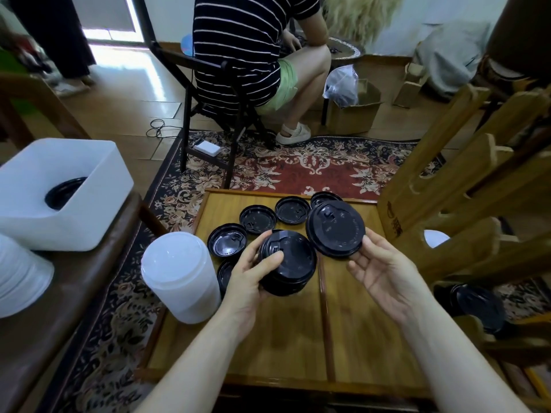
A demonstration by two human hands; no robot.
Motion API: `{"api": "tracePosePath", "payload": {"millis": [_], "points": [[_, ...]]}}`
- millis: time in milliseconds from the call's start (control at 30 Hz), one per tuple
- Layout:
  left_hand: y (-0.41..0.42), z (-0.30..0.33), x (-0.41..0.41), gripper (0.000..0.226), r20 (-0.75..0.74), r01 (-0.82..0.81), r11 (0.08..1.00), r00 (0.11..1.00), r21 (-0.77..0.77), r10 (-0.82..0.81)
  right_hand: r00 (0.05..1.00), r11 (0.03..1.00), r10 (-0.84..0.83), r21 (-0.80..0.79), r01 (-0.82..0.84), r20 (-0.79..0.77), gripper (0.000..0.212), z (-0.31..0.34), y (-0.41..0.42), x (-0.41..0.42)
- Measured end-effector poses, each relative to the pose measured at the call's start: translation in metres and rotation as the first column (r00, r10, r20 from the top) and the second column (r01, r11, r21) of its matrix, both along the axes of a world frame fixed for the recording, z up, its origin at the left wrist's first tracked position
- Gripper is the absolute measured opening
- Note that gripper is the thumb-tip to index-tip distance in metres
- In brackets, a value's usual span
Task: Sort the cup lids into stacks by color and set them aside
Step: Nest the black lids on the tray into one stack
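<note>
My left hand (253,278) grips a stack of black cup lids (290,265) above the low wooden table (298,347), thumb on the top lid. To the right, my right hand (384,272) pinches a single black lid (335,228) by its edge and holds it tilted up beside the stack. Several loose black lids lie upside down on the table's far half, among them one (227,239) at the left, one (258,219) behind it and one (292,210) further back. A tall stack of white lids (180,275) stands at the table's left edge.
A white bin (98,210) on the brown bench at the left holds a black lid (64,193). More white lids (21,275) sit at the far left. Wooden chairs (465,180) crowd the right, with black lids (477,305) low beside them. A seated person (247,55) is beyond the table.
</note>
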State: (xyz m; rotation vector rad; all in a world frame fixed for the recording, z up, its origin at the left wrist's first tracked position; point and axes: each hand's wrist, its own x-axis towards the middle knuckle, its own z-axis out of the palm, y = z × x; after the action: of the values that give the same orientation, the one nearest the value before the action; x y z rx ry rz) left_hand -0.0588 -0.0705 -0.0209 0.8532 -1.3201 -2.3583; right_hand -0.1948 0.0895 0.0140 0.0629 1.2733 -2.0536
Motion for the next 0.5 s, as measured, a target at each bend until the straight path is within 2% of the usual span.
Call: {"api": "tracePosePath", "payload": {"millis": [133, 200, 300, 433, 500], "points": [[0.002, 0.001, 0.0, 0.059, 0.004, 0.067, 0.998, 0.998, -0.01, -0.067, 0.982, 0.979, 0.184, 0.102, -0.179, -0.042, 0.027, 0.001, -0.002, 0.006], [0.002, 0.001, 0.001, 0.057, 0.011, 0.11, 0.994, 0.994, -0.015, -0.11, 0.97, 0.955, 0.218, 0.232, -0.188, -0.112, 0.025, -0.002, -0.003, 0.008], [0.004, 0.001, 0.002, 0.052, 0.021, 0.181, 0.983, 0.983, -0.025, -0.181, 0.937, 0.907, 0.244, 0.4, -0.129, -0.25, 0.024, -0.003, -0.004, 0.01], [0.006, 0.003, 0.003, 0.051, 0.026, 0.27, 0.962, 0.963, -0.033, -0.269, 0.871, 0.868, 0.227, 0.497, 0.022, -0.436, 0.018, -0.006, -0.006, 0.012], [0.008, 0.004, 0.004, 0.052, 0.032, 0.311, 0.95, 0.95, -0.034, -0.31, 0.818, 0.868, 0.207, 0.487, 0.1, -0.536, 0.013, -0.009, -0.008, 0.015]]}}
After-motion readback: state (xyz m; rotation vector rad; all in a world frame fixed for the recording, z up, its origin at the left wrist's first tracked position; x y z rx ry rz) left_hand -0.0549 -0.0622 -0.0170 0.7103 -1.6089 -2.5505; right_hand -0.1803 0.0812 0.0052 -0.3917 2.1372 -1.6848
